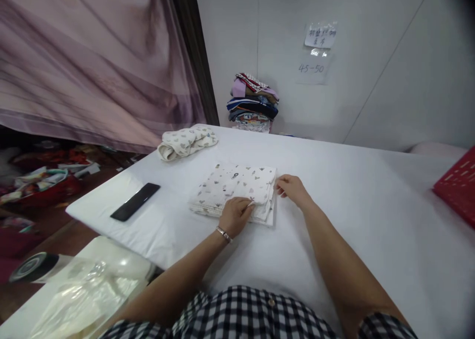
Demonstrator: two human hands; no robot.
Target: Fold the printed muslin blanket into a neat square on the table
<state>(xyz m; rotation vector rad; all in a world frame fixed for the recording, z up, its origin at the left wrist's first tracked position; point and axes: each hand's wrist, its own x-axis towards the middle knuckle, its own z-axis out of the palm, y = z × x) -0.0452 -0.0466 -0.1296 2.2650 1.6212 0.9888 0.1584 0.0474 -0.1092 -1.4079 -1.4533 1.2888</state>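
A folded white cloth [230, 183] with small grey-brown prints lies flat in several layers on the white-covered table. My left hand [235, 215] rests at its near edge, fingers closed on the top layer by the right corner. At the cloth's right edge is my right hand [291, 188], its fingers curled and pinched at the side of the layers. Whether a fold of cloth sits between those right fingertips is hard to see, though they touch the edge.
A rolled cloth [187, 143] of similar print lies at the table's far left. A black phone-like slab [135, 202] is nearer. Folded clothes [253, 104] are stacked by the wall. A red basket [458, 188] stands right; clear plastic bags [89, 299] lie lower left.
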